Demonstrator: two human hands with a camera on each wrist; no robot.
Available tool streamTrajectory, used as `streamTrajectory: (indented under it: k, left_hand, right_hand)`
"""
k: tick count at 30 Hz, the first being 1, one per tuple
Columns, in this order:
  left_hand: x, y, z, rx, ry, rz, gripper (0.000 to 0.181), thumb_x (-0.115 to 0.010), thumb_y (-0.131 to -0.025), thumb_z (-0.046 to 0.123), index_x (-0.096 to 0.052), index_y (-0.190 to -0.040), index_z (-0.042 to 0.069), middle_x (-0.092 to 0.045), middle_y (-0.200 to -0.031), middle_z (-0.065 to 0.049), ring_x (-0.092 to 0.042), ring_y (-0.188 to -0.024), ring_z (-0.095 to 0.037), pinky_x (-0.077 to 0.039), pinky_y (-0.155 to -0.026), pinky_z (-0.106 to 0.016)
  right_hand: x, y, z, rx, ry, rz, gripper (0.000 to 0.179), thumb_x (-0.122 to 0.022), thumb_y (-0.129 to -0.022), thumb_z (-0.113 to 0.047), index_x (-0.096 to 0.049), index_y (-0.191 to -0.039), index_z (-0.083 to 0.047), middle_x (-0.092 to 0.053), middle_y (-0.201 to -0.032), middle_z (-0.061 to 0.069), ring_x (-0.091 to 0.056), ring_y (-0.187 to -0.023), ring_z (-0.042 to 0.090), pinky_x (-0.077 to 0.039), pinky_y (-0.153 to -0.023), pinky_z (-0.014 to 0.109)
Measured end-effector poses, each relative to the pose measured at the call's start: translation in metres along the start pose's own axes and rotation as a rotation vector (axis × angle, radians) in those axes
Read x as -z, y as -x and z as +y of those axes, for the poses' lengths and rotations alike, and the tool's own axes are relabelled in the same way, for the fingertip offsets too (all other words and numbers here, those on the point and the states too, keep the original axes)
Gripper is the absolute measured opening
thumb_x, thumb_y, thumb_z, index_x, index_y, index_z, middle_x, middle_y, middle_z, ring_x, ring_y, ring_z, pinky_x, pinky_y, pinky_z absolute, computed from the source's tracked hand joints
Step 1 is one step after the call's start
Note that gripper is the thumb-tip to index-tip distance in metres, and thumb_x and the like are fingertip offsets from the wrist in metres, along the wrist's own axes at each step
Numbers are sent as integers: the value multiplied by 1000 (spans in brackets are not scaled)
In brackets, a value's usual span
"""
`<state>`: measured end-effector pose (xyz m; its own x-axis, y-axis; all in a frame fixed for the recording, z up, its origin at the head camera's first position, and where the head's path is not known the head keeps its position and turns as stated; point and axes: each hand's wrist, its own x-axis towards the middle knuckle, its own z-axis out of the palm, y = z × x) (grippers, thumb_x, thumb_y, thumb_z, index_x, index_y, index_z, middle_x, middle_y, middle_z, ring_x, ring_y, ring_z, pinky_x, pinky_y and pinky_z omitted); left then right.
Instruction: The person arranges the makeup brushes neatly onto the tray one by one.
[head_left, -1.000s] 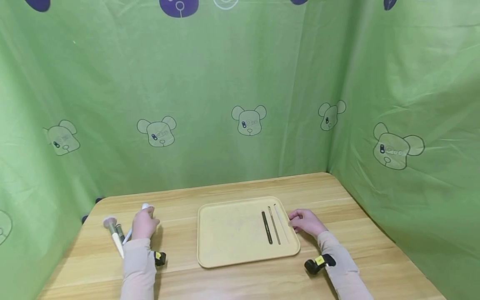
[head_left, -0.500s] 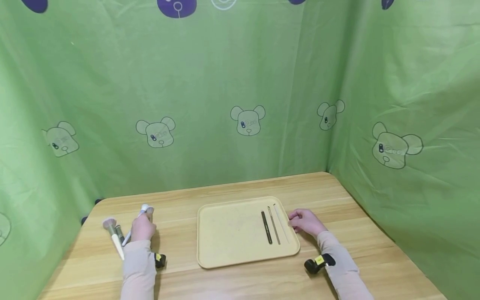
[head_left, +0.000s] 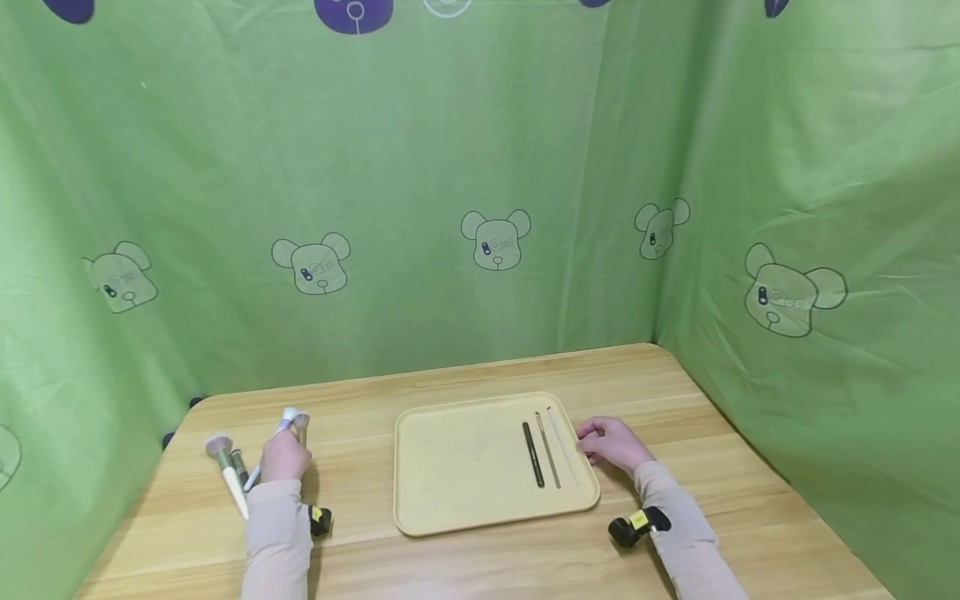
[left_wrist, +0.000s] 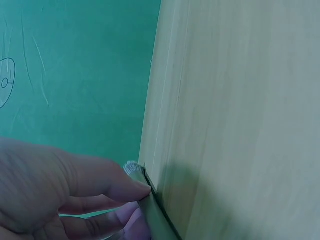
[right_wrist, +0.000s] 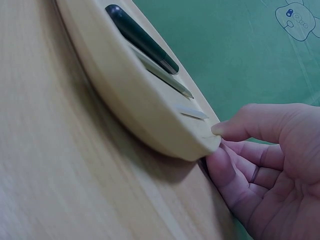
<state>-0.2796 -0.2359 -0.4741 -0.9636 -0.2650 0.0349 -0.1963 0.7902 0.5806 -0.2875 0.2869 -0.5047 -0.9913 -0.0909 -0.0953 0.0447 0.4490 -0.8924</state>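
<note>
On the left of the table, my left hand (head_left: 285, 457) pinches a makeup brush (head_left: 302, 427) between thumb and fingers; the left wrist view shows its pale bristles and smooth handle (left_wrist: 157, 216). A white makeup brush (head_left: 287, 418) lies right beside that hand, partly covered by it. Further left are a big fluffy makeup brush (head_left: 228, 477) with a white handle and a short dark brush (head_left: 239, 467). My right hand (head_left: 615, 443) grips the right rim of a cream tray (head_left: 450, 475), thumb and finger on either side of the edge (right_wrist: 209, 145).
Inside the tray, near its right side, lie a black pen-shaped stick (head_left: 533, 454), a thin brown brush (head_left: 548, 452) and a thin white brush (head_left: 563, 447), roughly side by side. A green curtain (head_left: 405, 317) stands behind the wooden table (head_left: 360, 533).
My left hand has drawn slightly back and left, so more of both brush heads beside its fingers shows. The right hand and the tray have stayed in place.
</note>
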Motion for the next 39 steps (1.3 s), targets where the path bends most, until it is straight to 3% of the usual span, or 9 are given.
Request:
streamTrajectory:
  k: [6, 10, 14, 29, 39]
  left_hand:
    - [-3, -6, -3, -18, -7, 12, 8, -61, -69, -1, -60, -76, -4, -64, -78, -24, -58, -68, -35, -52, -66, -48]
    - [-3, -6, -3, 0, 30, -7, 29, -62, -73, 2, -63, -99, -12, -65, -99, -33, -62, -85, -45, -52, -79, -52]
    - [0, -2, 3, 24, 79, -46, 47, -61, -79, 5, -55, -121, -15, -57, -122, -37, -58, -107, -52, -47, -93, -59]
    - [2, 1, 24, -22, 157, -39, 41, -60, -83, 7, -60, -119, -12, -66, -112, -30, -63, -96, -41, -53, -84, -50]
    - [-4, 3, 42, -41, 250, -78, 39, -60, -84, 3, -58, -119, -14, -65, -110, -31, -64, -96, -41, -54, -88, -50]
  right_hand:
    - [0, 0, 0, 2, -1, -5, 29, -65, -81, -2, -59, -105, 13, -64, -83, 11, -61, -68, 14, -57, -62, 28]
    - [0, 1, -2, -1, 2, -6, 29, -66, -81, -2, -59, -105, 13, -65, -84, 12, -61, -68, 14, -57, -62, 28]
    - [0, 2, -2, -1, 12, -7, 31, -66, -82, -4, -58, -106, 13, -66, -86, 14, -62, -69, 14, -58, -64, 29]
    - [0, 2, -1, -7, 4, -1, 29, -65, -82, -2, -58, -105, 13, -66, -85, 12, -62, -69, 14, -58, -64, 29]
    - [0, 1, -1, -5, 4, -3, 29, -66, -81, -2, -58, -105, 13, -66, -85, 12, -62, -69, 14, -58, -64, 29]
